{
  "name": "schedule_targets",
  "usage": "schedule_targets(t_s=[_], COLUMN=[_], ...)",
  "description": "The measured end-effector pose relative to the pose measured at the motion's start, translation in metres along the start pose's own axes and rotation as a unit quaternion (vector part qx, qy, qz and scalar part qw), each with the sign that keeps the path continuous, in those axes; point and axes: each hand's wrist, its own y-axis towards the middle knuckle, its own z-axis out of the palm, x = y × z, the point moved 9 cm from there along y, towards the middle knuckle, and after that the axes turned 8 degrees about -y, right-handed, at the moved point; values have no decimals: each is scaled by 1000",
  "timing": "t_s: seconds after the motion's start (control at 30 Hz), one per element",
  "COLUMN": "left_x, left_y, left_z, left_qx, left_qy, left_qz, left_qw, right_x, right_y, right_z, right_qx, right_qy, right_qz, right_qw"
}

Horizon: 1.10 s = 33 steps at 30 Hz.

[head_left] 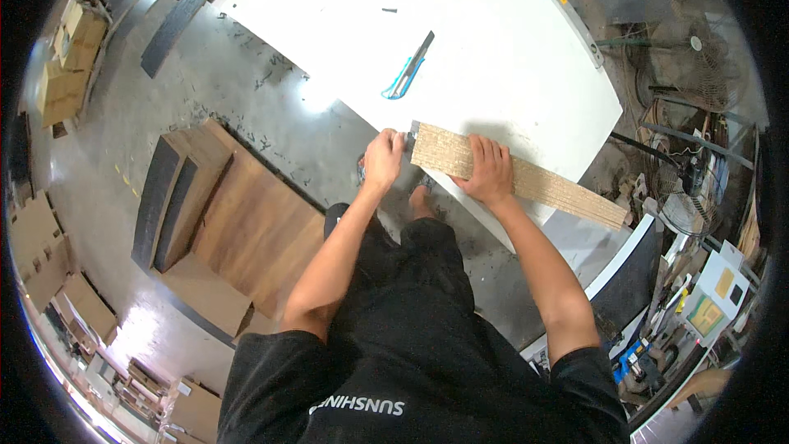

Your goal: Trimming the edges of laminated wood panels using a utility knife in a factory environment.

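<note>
A long, narrow stack of thin boards [559, 190], tan and streaky on its upward face, lies slantwise across the near edge of a white tabletop [509, 49]. My right hand [491, 168] is closed over it, fingers across the tan face and thumb at the near side. At the stack's left end, my left hand [383, 159] has its fingers pinched together beside a small dark bit; what they hold is too small to make out. Farther back on the tabletop rests a blue utility knife [404, 74] with its dark blade out.
A small black scrap [389, 10] lies beyond the knife. Brown panels with dark edges [255, 214] stand on the floor at left, where dark shavings are scattered. Fans [689, 201] and cluttered equipment line the right side. Dark planks [193, 12] are at the far left.
</note>
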Motion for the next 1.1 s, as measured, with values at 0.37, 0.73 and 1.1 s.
schedule_targets(t_s=[0.37,0.73,1.1], left_x=[24,71,192], left_y=[-25,-32,-86], left_z=[12,1,-76], left_qx=[47,-87,-167], left_qy=[-70,-9,-77], left_qz=[-71,-87,-252], left_qw=[994,992,950], right_x=[8,27,-5], right_y=[-7,19,-2], right_z=[30,34,40], right_qx=[74,98,188], right_qy=[30,20,-27], right_qz=[-48,-111,-110], right_qw=[996,989,976])
